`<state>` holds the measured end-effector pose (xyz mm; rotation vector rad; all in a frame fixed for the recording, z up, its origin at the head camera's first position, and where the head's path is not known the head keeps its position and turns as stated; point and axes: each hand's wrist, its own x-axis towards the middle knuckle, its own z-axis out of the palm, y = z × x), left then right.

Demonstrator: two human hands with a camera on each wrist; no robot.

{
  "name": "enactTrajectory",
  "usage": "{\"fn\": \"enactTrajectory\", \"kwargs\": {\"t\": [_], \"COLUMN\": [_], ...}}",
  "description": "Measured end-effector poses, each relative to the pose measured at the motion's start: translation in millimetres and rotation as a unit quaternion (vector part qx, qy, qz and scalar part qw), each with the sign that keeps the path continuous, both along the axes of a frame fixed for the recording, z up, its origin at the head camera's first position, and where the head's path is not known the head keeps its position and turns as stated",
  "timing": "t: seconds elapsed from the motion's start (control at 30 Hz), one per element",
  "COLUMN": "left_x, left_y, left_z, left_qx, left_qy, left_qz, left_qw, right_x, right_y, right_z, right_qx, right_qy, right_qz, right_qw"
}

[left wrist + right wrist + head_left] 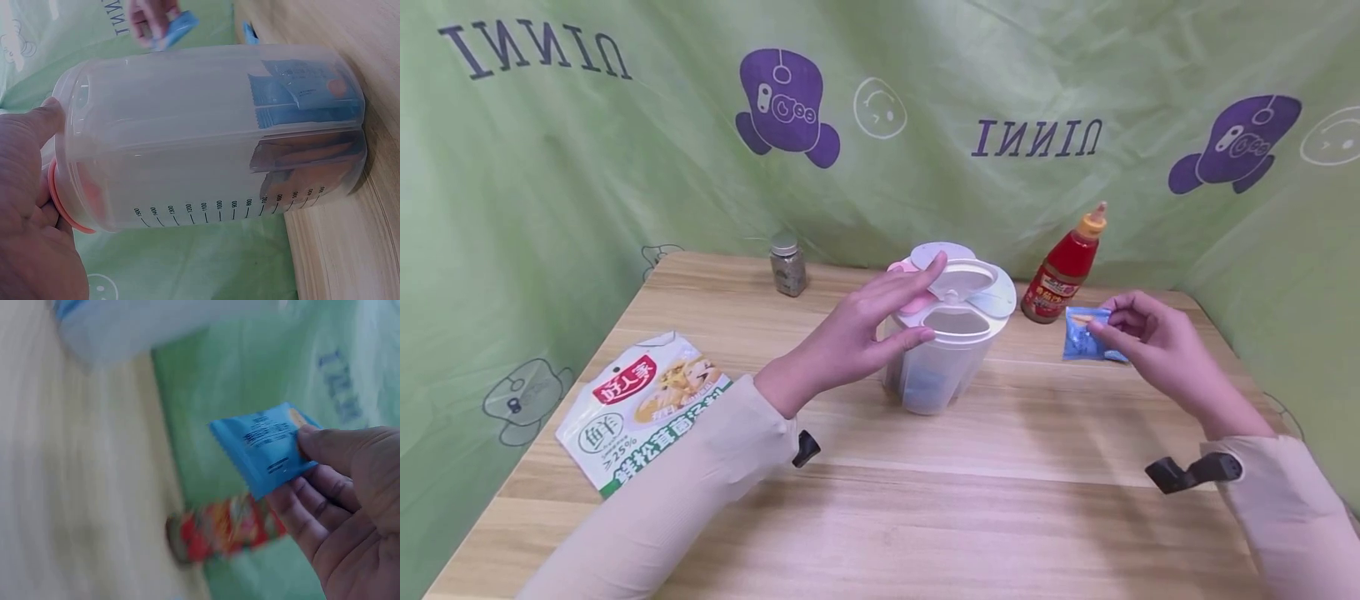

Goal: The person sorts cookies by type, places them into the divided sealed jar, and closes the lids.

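Note:
A clear divided storage container (pixel 936 379) stands upright on the table, its lid made of white, pale blue and pink flaps. One flap (pixel 966 279) is raised above an opening. My left hand (pixel 857 329) holds the lid's left side, thumb on the front rim and fingers over the top. Inside the container are blue packets (pixel 306 87) in one compartment and brown packets (pixel 306 159) in another. To the right, my right hand (pixel 1157 350) pinches a small blue packet (pixel 265 447) between thumb and fingers, above the table. Another blue packet (pixel 1116 356) lies below that hand.
A red sauce bottle (pixel 1060 275) with a yellow cap stands right of the container. Back left is a small spice jar (pixel 788 271). A white seasoning pouch (pixel 640 408) lies flat at left, partly under my left sleeve. A green curtain (pixel 685 167) hangs behind the table.

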<state>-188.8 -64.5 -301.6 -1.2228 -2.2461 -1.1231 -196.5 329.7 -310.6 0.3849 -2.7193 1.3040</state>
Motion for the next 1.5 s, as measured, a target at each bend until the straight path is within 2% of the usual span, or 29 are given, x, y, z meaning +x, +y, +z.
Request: {"fn": "enactTrajectory", "kwargs": {"t": [0.1,0.23,0.33,0.5,0.57,0.63,0.73,0.83,1.0,1.1,1.2,1.37,1.5], "left_x": [-0.9,-2.3,-3.0,-2.5,-2.6,-2.7,-3.2,-3.3,-3.5,-3.2,-3.1,-3.5,-3.7], "left_y": [0.5,1.9,2.8,2.6,2.3,2.0,1.4,1.0,1.1,0.9,0.9,0.8,-0.1], "left_z": [-2.0,-4.1,-4.7,-5.2,-5.6,-5.6,-5.3,-4.5,-3.4,-2.8,-2.9,-3.1,-3.8], "left_qx": [0.000,-0.002,-0.004,-0.003,-0.002,-0.001,0.000,0.000,-0.002,-0.004,-0.007,-0.006,-0.003], "left_qy": [0.000,0.000,-0.001,-0.005,-0.005,-0.004,-0.003,-0.001,-0.002,-0.002,0.000,0.004,0.000], "left_qz": [-0.001,-0.004,-0.005,-0.003,-0.003,-0.005,-0.007,-0.008,-0.007,-0.004,-0.003,-0.004,-0.004], "left_qw": [1.0000,1.0000,1.0000,1.0000,1.0000,1.0000,1.0000,1.0000,1.0000,1.0000,1.0000,1.0000,1.0000], "right_x": [7.4,20.7,29.6,36.4,37.1,36.8,35.4,32.6,30.3,30.4,30.2,28.4,26.4], "right_y": [-20.5,-48.5,-69.2,-98.1,-106.8,-114.5,-124.1,-130.9,-133.7,-132.2,-130.4,-128.1,-128.4], "right_z": [14.3,32.2,42.6,51.1,52.1,51.7,48.8,42.7,35.1,33.5,31.0,27.8,26.4], "right_qx": [-0.095,-0.214,-0.246,-0.243,-0.231,-0.223,-0.186,-0.177,-0.174,-0.146,-0.139,-0.103,-0.051], "right_qy": [0.015,0.037,0.065,0.101,0.110,0.116,0.133,0.140,0.112,0.100,0.095,0.114,0.149], "right_qz": [0.020,0.049,0.057,0.086,0.098,0.107,0.104,0.122,0.151,0.145,0.150,0.159,0.167], "right_qw": [0.9952,0.9749,0.9655,0.9609,0.9619,0.9620,0.9679,0.9666,0.9666,0.9734,0.9743,0.9752,0.9733]}}
